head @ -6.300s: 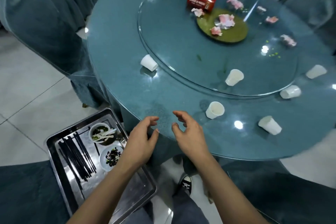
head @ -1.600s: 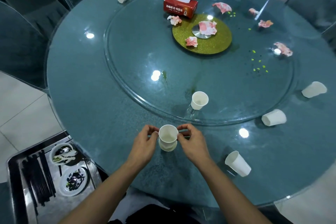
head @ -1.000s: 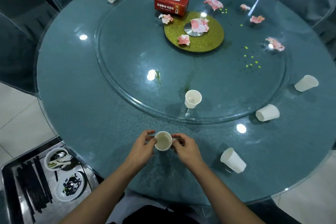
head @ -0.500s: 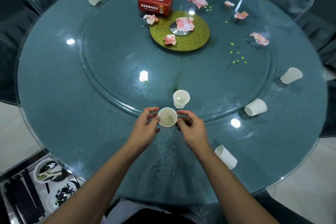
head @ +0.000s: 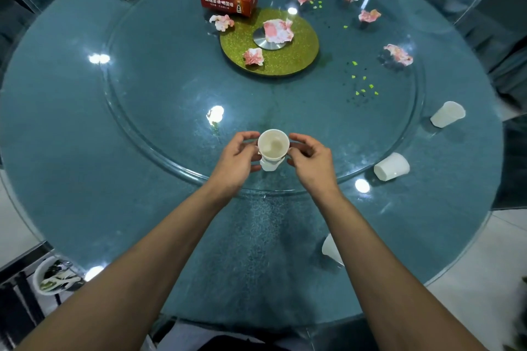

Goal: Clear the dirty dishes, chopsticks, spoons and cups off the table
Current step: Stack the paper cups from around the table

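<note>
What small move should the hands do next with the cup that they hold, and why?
Probably push the held cup down into the white cup showing just under it, so they nest. The left hand and right hand both pinch it; a tipped cup waits nearby.

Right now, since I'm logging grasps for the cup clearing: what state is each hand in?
Left hand: pinches the upright white paper cup, on its left side.
Right hand: pinches the same cup, on its right side.
</note>
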`<state>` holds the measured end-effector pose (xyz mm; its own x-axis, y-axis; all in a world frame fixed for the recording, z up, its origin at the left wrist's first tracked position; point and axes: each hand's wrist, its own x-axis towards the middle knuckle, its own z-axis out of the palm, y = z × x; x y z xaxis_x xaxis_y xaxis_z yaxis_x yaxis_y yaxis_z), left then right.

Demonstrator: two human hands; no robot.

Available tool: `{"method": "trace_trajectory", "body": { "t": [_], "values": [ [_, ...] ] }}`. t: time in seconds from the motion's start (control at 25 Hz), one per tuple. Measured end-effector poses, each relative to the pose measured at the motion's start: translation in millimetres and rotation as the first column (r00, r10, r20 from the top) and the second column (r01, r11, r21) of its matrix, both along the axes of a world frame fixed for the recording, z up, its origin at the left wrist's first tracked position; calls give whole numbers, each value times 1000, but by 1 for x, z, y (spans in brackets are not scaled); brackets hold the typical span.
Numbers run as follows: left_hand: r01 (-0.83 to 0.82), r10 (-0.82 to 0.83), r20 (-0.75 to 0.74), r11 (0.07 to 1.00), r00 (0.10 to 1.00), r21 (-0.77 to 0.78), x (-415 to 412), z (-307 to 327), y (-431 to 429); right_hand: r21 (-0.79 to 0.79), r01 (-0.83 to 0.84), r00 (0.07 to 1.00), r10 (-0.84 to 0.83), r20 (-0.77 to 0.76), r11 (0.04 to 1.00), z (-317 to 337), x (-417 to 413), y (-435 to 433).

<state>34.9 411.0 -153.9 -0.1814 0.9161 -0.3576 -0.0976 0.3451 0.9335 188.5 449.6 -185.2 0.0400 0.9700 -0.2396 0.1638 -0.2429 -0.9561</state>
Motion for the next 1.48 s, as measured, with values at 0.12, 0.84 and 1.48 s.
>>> {"method": "trace_trajectory", "body": {
  "t": [0.12,0.84,1.48],
  "values": [
    [6,-6,0,999,1000,-34,3,-10,8,-23,-10,1000,11,27,1000,-11,5,7],
    [-9,8,-13,994,1000,-107,18,-48,21,-186,-70,993,85,78,980,-53,4,10],
    [422,-412,-208,907,887,6,7,-80,-50,-241,224,974,-224,26,944,-49,13,-95]
  ]
}}
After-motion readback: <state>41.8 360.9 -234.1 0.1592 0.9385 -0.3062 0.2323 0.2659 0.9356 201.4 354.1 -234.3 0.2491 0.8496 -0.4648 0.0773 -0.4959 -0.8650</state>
